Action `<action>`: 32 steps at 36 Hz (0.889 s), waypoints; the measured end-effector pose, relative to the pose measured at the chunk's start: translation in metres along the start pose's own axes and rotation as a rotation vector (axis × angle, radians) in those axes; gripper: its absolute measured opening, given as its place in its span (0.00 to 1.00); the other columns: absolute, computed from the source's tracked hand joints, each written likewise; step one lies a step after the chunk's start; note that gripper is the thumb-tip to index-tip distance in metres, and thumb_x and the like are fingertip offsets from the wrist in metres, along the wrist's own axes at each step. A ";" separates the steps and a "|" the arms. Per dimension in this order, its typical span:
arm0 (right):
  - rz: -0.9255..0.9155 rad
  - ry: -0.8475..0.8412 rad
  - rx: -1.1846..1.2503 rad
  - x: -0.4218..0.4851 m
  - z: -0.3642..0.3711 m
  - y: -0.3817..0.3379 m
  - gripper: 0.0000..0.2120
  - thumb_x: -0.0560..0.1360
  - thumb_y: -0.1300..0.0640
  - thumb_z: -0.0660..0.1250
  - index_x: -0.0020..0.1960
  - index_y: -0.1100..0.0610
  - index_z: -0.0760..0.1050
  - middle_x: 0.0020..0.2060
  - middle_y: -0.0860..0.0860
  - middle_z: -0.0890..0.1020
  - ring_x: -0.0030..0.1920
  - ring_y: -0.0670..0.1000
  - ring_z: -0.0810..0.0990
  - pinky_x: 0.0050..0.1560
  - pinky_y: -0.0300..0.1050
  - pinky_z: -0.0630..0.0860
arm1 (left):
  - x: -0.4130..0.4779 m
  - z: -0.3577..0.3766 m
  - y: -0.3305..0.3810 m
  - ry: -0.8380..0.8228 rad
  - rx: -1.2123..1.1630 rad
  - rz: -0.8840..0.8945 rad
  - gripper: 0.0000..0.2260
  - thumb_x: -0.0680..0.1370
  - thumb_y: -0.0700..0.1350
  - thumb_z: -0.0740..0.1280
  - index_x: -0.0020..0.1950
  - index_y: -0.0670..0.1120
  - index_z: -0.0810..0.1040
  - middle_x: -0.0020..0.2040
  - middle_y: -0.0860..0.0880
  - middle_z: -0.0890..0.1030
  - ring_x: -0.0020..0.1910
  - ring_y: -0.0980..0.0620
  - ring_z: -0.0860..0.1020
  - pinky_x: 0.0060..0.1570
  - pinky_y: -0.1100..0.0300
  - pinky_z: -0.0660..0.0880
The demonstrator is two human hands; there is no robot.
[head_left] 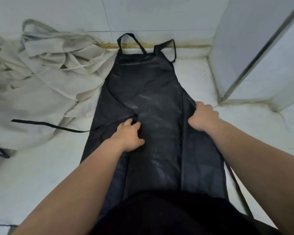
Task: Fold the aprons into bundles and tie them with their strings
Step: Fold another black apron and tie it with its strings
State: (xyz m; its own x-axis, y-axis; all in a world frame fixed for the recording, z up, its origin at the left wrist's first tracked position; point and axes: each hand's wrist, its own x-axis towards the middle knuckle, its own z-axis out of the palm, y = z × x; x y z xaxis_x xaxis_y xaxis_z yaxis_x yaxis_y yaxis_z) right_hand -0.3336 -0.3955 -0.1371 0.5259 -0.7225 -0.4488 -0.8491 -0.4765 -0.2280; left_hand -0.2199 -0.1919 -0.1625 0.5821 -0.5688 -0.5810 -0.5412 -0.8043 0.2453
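Black apron (153, 92) lay flat on white counter (41, 167), bib toward 12 o'clock. Left hand (128, 135), fingers curled, gripped folded-in flap near centre; right hand (204, 116) clutched apron edge at 3 o'clock. Waist string (46, 124) trailed toward 9 o'clock onto cream aprons (41, 73) heaped at 10 o'clock

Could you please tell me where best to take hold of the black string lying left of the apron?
Probably pinch the black string near its free end, coming from above with the left hand: it lies flat and straight over the cream cloth, left of the apron.
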 end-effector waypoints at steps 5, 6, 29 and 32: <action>0.148 -0.135 0.119 -0.008 -0.001 0.045 0.36 0.71 0.51 0.71 0.70 0.61 0.57 0.63 0.61 0.68 0.63 0.62 0.70 0.60 0.55 0.72 | 0.003 0.010 0.015 -0.042 0.068 -0.063 0.39 0.77 0.57 0.65 0.79 0.51 0.44 0.78 0.46 0.40 0.77 0.40 0.43 0.74 0.45 0.53; 0.148 -0.134 0.106 -0.010 -0.002 0.051 0.35 0.71 0.49 0.72 0.69 0.63 0.60 0.62 0.61 0.69 0.62 0.62 0.71 0.61 0.54 0.73 | 0.004 0.011 0.017 -0.031 0.074 -0.073 0.38 0.78 0.57 0.64 0.79 0.51 0.44 0.79 0.46 0.40 0.77 0.40 0.43 0.74 0.45 0.53; -0.110 -0.507 1.079 -0.064 -0.007 -0.020 0.27 0.75 0.35 0.59 0.67 0.51 0.69 0.65 0.51 0.75 0.63 0.56 0.75 0.63 0.52 0.72 | -0.031 0.041 0.020 0.316 -0.267 0.029 0.23 0.79 0.52 0.63 0.73 0.48 0.66 0.71 0.43 0.66 0.70 0.45 0.64 0.68 0.57 0.61; -0.133 -0.657 0.982 -0.079 0.007 -0.032 0.32 0.77 0.36 0.55 0.75 0.52 0.57 0.71 0.55 0.67 0.69 0.60 0.68 0.61 0.51 0.69 | -0.043 0.035 0.008 0.356 -0.301 0.108 0.17 0.79 0.44 0.64 0.67 0.45 0.74 0.65 0.42 0.73 0.66 0.45 0.70 0.60 0.62 0.64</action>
State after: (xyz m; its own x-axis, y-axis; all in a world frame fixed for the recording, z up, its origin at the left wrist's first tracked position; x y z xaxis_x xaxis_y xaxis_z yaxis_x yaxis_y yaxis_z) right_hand -0.3483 -0.3198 -0.1005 0.7298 -0.1643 -0.6636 -0.6148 0.2669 -0.7422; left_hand -0.2703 -0.1679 -0.1633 0.7322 -0.6333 -0.2507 -0.4410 -0.7213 0.5341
